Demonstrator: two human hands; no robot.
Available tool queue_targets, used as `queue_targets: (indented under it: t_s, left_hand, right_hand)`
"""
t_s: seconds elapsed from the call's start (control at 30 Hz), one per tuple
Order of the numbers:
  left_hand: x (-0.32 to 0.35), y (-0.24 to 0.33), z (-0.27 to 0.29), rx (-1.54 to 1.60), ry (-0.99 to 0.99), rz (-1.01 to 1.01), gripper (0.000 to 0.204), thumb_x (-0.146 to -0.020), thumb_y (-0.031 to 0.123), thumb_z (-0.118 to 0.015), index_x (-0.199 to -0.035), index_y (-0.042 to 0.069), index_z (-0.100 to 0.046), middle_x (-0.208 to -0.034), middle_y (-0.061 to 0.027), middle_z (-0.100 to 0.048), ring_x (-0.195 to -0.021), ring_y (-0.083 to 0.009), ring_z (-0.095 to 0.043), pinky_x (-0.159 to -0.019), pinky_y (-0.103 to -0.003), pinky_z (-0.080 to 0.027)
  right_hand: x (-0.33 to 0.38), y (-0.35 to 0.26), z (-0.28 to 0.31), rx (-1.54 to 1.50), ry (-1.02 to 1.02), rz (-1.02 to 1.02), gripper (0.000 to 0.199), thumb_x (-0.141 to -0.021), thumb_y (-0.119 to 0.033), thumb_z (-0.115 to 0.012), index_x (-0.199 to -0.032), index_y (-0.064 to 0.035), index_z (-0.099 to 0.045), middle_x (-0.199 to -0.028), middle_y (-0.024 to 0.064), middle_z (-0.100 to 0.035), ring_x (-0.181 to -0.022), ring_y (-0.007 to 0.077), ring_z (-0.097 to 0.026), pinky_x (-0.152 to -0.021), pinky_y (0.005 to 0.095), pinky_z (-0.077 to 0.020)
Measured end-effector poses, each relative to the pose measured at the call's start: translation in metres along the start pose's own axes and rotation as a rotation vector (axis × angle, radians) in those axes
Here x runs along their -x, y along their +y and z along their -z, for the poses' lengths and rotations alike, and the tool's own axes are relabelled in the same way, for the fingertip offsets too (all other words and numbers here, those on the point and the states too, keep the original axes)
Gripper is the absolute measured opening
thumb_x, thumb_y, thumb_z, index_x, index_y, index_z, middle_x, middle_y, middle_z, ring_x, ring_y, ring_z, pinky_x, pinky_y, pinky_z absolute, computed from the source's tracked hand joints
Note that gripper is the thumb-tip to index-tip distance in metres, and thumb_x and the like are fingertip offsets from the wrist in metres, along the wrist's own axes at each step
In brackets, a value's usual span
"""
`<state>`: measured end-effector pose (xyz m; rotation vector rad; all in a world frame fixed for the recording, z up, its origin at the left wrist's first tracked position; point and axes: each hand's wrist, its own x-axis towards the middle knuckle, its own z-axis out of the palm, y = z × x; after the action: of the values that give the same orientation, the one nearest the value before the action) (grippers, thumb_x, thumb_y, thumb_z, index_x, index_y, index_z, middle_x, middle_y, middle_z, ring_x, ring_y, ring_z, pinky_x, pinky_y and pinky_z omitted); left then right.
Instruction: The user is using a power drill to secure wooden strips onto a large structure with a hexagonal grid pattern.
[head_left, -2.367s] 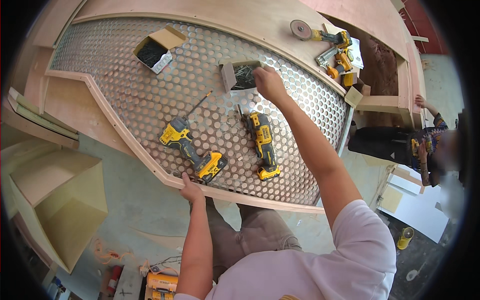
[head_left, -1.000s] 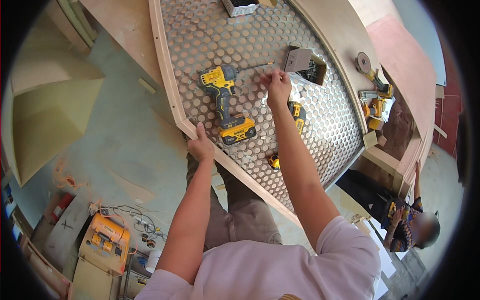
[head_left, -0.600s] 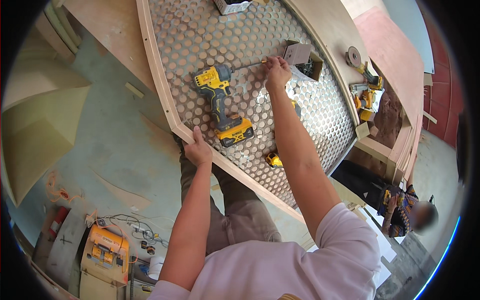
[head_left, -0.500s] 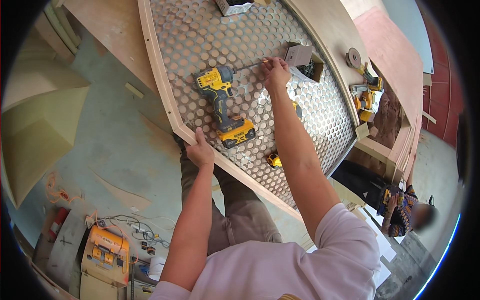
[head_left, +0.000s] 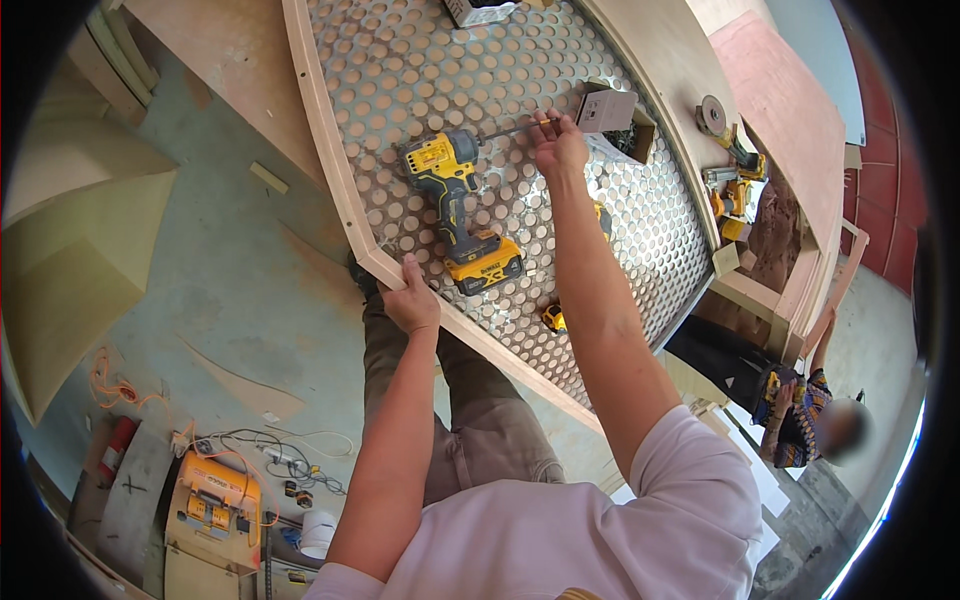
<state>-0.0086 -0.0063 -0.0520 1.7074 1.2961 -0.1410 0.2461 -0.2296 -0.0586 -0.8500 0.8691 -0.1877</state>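
A yellow drill (head_left: pixel 462 212) lies on the perforated panel (head_left: pixel 560 60), its long bit (head_left: pixel 515 128) pointed right. The bit's tip is pinched by the right hand (head_left: pixel 560 148), arm outstretched. The panel's wooden rim (head_left: pixel 330 150) is gripped by the left hand (head_left: pixel 410 300).

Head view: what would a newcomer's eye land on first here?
The yellow-and-black cordless drill lying on the curved perforated metal panel, mid-frame. The right hand reaches past it and pinches a thin long bit near a small grey box; the left hand grips the panel's pale wooden rim.
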Motion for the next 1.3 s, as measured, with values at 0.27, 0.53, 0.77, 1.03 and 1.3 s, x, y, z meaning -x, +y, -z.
queue_targets:
  t_s: [0.27, 0.53, 0.77, 1.03, 1.3]
  left_hand:
    - [0.005, 0.01, 0.005, 0.075, 0.014, -0.033, 0.051, -0.093, 0.045, -0.073, -0.109, -0.002, -0.064, -0.092, -0.0167, -0.074, -0.085, -0.0346, -0.072, -0.077, -0.044, -0.055]
    - [0.004, 0.005, 0.0, 0.045, 0.005, -0.033, 0.05, -0.093, 0.045, -0.074, -0.107, -0.002, -0.064, -0.091, -0.0164, -0.074, -0.085, -0.0351, -0.071, -0.077, -0.044, -0.054]
    - [0.006, 0.006, 0.0, 0.057, 0.051, -0.07, 0.049, -0.092, 0.044, -0.074, -0.107, -0.002, -0.064, -0.091, -0.0165, -0.073, -0.085, -0.035, -0.071, -0.076, -0.044, -0.054]
    - [-0.004, -0.01, -0.004, 0.05, 0.094, -0.072, 0.05, -0.093, 0.049, -0.072, -0.084, -0.001, -0.071, -0.078, -0.0124, -0.074, -0.074, -0.0299, -0.071, -0.074, -0.042, -0.054]
    - [-0.001, -0.004, -0.001, 0.061, 0.027, -0.051, 0.056, -0.09, 0.046, -0.075, -0.12, -0.001, -0.063, -0.103, -0.0214, -0.073, -0.096, -0.0417, -0.07, -0.082, -0.048, -0.054]
  right_hand:
    - [0.01, 0.0, -0.004, 0.081, -0.048, 0.034, 0.013, -0.109, -0.014, -0.044, -0.114, -0.0022, -0.046, -0.115, 0.0167, -0.062, -0.102, 0.0358, -0.067, -0.089, 0.0587, -0.0592]
    - [-0.007, -0.004, 0.004, 0.134, -0.107, -0.1, 0.022, -0.111, -0.018, -0.04, -0.117, 0.0005, -0.051, -0.116, 0.0194, -0.065, -0.103, 0.0337, -0.068, -0.091, 0.051, -0.0585]
    - [0.006, -0.007, 0.007, 0.238, -0.203, -0.102, 0.023, -0.11, -0.018, -0.038, -0.115, -0.0002, -0.051, -0.117, 0.0202, -0.066, -0.109, 0.0347, -0.067, -0.095, 0.048, -0.0564]
    - [0.031, -0.004, 0.003, 0.379, -0.195, -0.155, 0.026, -0.107, -0.025, -0.049, -0.116, -0.0002, -0.05, -0.109, 0.021, -0.067, -0.093, 0.0333, -0.07, -0.082, 0.0448, -0.0603]
    - [0.135, 0.027, -0.008, 1.45, -0.385, 0.063, 0.111, -0.077, -0.051, -0.086, -0.148, 0.0138, -0.03, -0.104, 0.0266, -0.072, -0.091, 0.0329, -0.073, -0.085, 0.0384, -0.0562]
